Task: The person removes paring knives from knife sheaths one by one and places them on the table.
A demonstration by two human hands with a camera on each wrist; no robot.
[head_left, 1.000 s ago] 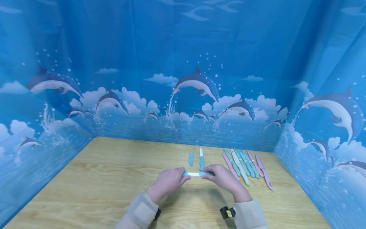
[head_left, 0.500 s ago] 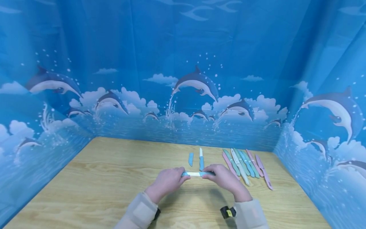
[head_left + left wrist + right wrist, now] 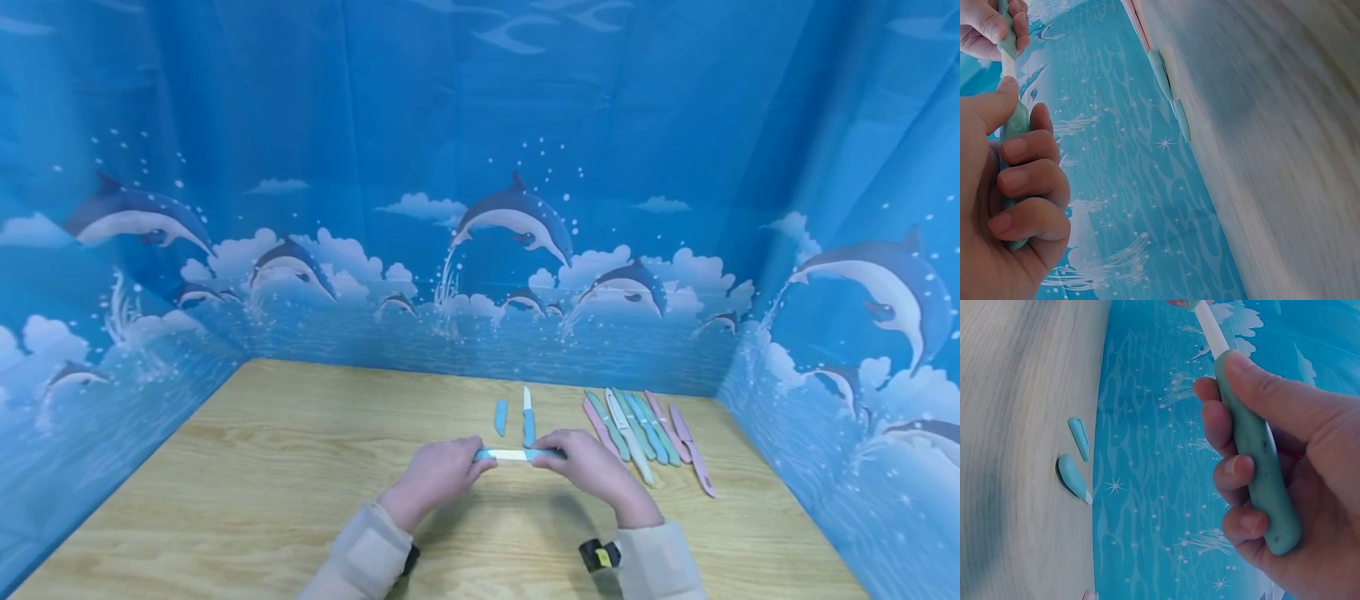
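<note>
A paring knife [image 3: 511,455] with a white blade is held level above the table between both hands. My right hand [image 3: 588,471] grips its teal handle [image 3: 1250,437], with fingers curled round it and the thumb along it. My left hand [image 3: 438,479] holds the teal blade cover [image 3: 1017,122] over the blade's other end, fingers curled. A stretch of white blade shows between cover and handle; the tip is hidden. Just beyond the hands lie another small blue-handled knife [image 3: 528,423], its white blade bare, and a loose blue blade cover [image 3: 501,417].
To the right of the hands, several pink, green and blue knives lie side by side, including a pale one [image 3: 630,437] and a pink one [image 3: 693,454] at the outer end. A dolphin-print curtain [image 3: 360,342] borders the wooden table [image 3: 300,483].
My hands have drawn apart very slightly, and a little more of the white blade shows between them. Nothing on the table has moved.
</note>
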